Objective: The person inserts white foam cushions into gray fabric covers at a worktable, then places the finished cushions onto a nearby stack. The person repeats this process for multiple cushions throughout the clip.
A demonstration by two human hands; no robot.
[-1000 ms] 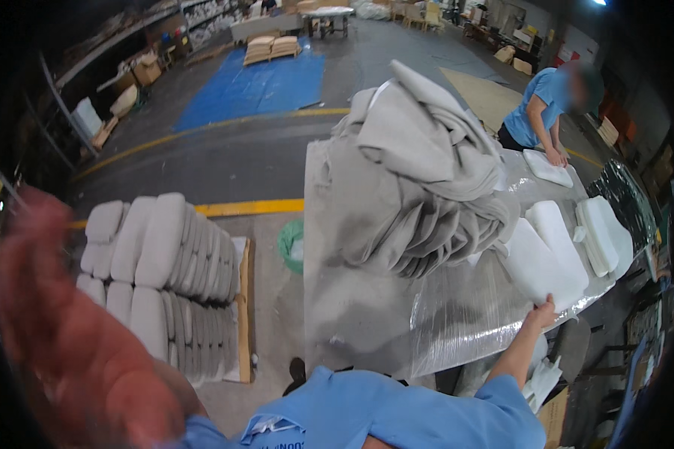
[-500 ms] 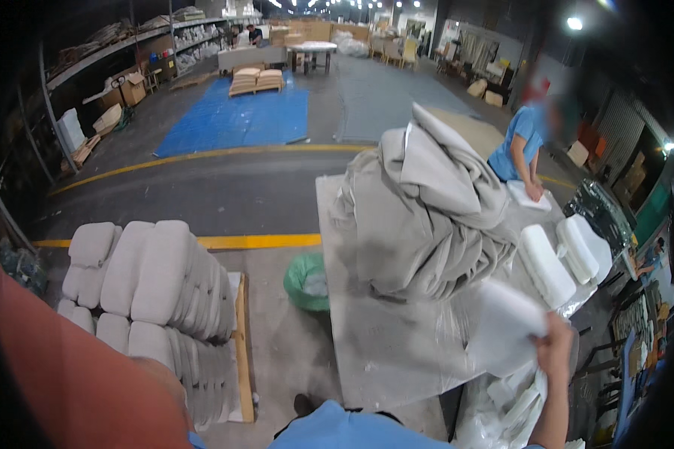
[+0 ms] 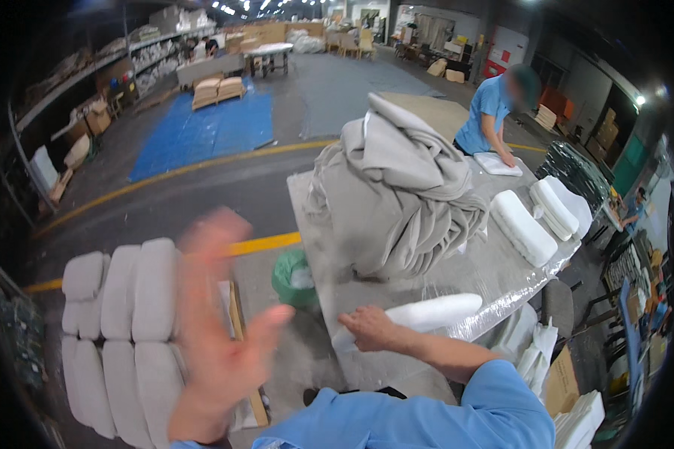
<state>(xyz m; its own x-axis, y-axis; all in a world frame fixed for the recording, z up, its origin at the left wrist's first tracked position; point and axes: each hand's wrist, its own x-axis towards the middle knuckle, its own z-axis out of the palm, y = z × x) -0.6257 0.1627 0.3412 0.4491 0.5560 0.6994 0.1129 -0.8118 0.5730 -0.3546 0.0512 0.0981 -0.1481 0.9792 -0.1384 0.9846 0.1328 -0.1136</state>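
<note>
A long white foam cushion pad [image 3: 445, 310] lies along the near edge of the table, seen nearly edge-on. My right hand [image 3: 371, 328] is closed on it towards its left end, the forearm reaching across from the right. My left hand [image 3: 228, 314] is raised over the floor left of the table, thumb and fingers apart and holding nothing; it is blurred by motion. Beyond the pad rises a big heap of grey fabric covers [image 3: 397, 202]. More white foam pads [image 3: 524, 228] rest to the right of the heap.
The plastic-covered table [image 3: 419, 280] fills the middle. On the left, grey cushions [image 3: 120, 374] stand stacked on a pallet. A green bag-lined bin [image 3: 293, 280] sits against the table's left side. Across the table, a co-worker [image 3: 483, 123] in blue handles a white pad.
My right hand has swung left with the white pad, bringing it down along the near table edge. My left hand has come up into view from the lower left. The view has turned slightly.
</note>
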